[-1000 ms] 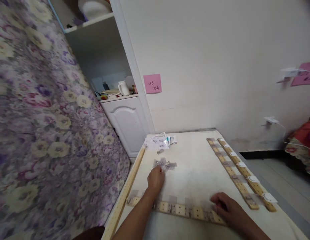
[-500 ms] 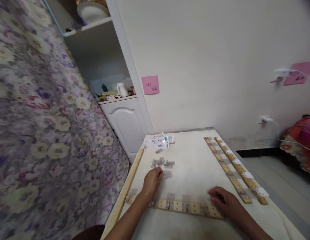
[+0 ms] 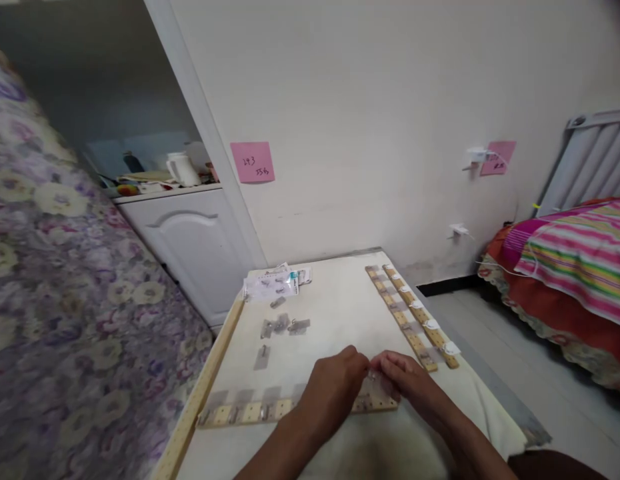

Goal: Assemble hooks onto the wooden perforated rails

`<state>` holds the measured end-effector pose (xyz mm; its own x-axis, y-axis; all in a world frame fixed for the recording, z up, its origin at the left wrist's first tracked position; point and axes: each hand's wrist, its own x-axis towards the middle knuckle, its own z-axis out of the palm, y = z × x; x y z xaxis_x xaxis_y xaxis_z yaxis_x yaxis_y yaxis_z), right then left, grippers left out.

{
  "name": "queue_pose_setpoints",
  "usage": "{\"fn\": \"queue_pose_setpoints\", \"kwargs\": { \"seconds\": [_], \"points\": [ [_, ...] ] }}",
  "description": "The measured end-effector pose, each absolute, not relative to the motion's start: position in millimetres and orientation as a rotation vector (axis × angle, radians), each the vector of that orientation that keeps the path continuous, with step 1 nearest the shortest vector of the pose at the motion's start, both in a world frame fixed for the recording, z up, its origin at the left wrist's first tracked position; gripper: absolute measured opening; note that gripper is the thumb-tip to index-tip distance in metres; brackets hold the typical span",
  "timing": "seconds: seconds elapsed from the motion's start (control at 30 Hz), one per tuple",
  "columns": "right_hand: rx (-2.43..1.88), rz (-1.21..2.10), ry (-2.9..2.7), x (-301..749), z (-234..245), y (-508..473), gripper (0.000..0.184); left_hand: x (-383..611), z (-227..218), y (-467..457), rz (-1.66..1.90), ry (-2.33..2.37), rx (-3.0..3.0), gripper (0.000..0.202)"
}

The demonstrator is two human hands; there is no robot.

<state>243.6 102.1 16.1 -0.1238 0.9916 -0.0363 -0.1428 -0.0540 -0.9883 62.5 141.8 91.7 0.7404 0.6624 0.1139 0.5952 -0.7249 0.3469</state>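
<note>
My left hand (image 3: pixel 335 383) and my right hand (image 3: pixel 403 379) meet above the right end of a light wooden strip (image 3: pixel 285 408). Both have their fingers pinched. A clear plastic square (image 3: pixel 377 385) with a small metal piece shows at the right fingertips; whatever the left fingers hold is hidden. Along the strip, which lies crosswise near the front of the table, sit several clear squares with small metal pieces. More loose clear pieces (image 3: pixel 281 323) lie left of the table's middle, and a single one (image 3: pixel 262 357) rests closer to me.
Two wooden strips (image 3: pixel 405 320) lie along the table's right side, one bearing white round pieces (image 3: pixel 431 324). Plastic packages (image 3: pixel 270 285) rest at the back left. A wooden bar (image 3: pixel 205 380) runs along the left edge. Beyond stand a wall, a cabinet (image 3: pixel 190 247) and a bed (image 3: pixel 580 260).
My left hand has moved right from the loose pieces and now meets my right hand over the near strip. A single clear piece now shows uncovered. The camera view has turned right.
</note>
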Motion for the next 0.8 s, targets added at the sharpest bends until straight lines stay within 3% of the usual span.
{"fn": "queue_pose_setpoints", "kwargs": {
  "seconds": [0.17, 0.57, 0.7, 0.8],
  "points": [
    [-1.01, 1.56, -1.185, 248.2, 16.7, 97.4, 0.036, 66.4, 84.7, 135.6, 0.447, 1.094, 2.498, 0.018],
    [-1.04, 1.387, -1.129, 253.1, 15.9, 97.9, 0.03, 84.7, 49.4, 89.2, 0.75, 1.173, 1.724, 0.007],
    [-1.149, 1.312, -1.169, 264.7, 12.8, 98.5, 0.033, 84.7, 33.7, 76.9, 0.835, 1.162, 1.427, 0.016],
    [-1.269, 1.253, -1.233, 272.3, 5.8, 100.2, 0.033, 88.1, 14.5, 66.9, 0.707, 1.096, 1.195, 0.018]
  ]
}}
